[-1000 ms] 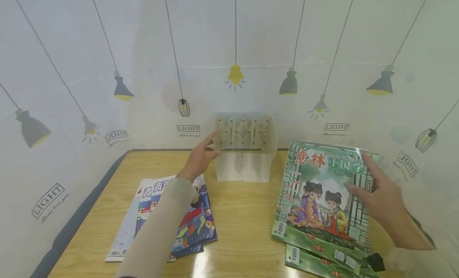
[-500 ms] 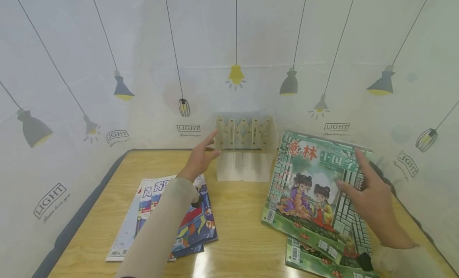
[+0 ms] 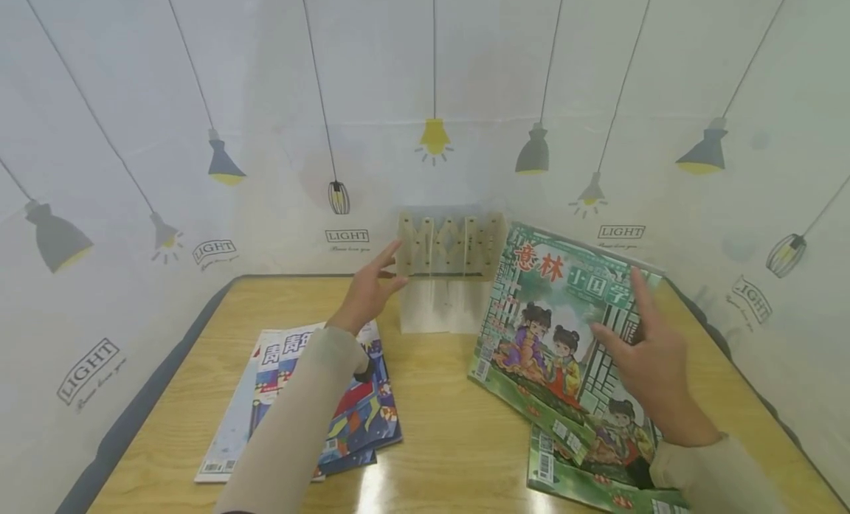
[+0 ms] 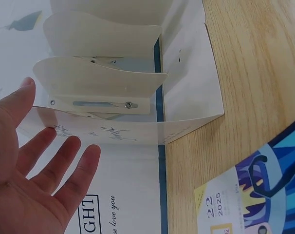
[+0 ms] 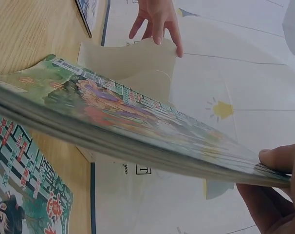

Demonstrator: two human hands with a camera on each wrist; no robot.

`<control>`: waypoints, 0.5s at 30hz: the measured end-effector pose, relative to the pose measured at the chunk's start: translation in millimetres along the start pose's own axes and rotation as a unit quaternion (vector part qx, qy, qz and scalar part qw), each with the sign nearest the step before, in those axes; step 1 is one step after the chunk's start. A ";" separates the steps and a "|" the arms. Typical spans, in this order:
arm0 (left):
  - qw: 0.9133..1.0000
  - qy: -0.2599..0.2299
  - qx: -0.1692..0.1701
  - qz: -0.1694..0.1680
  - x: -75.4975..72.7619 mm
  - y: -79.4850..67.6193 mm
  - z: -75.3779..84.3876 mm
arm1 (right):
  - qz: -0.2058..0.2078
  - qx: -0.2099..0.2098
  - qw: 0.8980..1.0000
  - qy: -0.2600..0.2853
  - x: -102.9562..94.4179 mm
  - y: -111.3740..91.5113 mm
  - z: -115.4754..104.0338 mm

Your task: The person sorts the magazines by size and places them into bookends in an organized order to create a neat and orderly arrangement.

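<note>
My right hand [image 3: 654,363] grips a green magazine [image 3: 531,315] by its right edge, thumb on the cover and fingers beneath. The right wrist view shows its thick page edge, the magazine raised and slanting. It overlaps the right side of a cream expandable book rack [image 3: 421,307] at the back of the table. My left hand [image 3: 365,296] is at the rack's left side, fingers extended. In the left wrist view its fingertips lie along the outside of the rack's end panel [image 4: 138,129], with the thumb at the panel's edge.
More green magazines [image 3: 544,470] lie on the wooden table [image 3: 438,411] under the held one. Blue magazines [image 3: 392,418] and a pale one [image 3: 226,425] lie at left, partly behind my left sleeve [image 3: 285,418]. A lamp-printed cloth [image 3: 285,167] hangs close behind the rack.
My right hand has carried the green magazine leftward toward the rack, tilting it and uncovering more of the magazines below. My left hand stays at the rack's left side.
</note>
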State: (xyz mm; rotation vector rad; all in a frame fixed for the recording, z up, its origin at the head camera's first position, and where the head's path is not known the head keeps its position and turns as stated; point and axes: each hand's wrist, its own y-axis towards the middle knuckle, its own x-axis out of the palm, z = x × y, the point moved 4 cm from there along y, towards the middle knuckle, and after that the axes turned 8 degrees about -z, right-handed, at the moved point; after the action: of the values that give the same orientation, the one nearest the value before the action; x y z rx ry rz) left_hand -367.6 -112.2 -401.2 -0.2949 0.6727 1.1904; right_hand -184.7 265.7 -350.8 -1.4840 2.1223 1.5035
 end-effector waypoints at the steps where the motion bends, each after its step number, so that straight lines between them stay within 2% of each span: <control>1: 1.000 -0.001 -0.002 0.000 -0.3 0.0 0.1 | 0.005 -0.008 1.000 0.002 1.8 0.5 -2.1; 7: 1.000 -0.009 -0.008 -0.002 -1.2 -0.2 -0.2 | 0.030 -0.041 0.999 -0.009 9.9 2.6 -13.5; 15: 1.000 -0.020 -0.001 -0.003 -2.0 -0.1 0.5 | 0.067 -0.060 0.996 -0.010 20.3 7.6 -18.1</control>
State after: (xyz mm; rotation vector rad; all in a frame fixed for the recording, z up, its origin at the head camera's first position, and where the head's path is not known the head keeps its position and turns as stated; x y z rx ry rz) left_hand -367.7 -113.4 -399.6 -0.2752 0.6349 1.1878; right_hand -193.7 238.9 -349.3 -1.3806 2.1950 1.7132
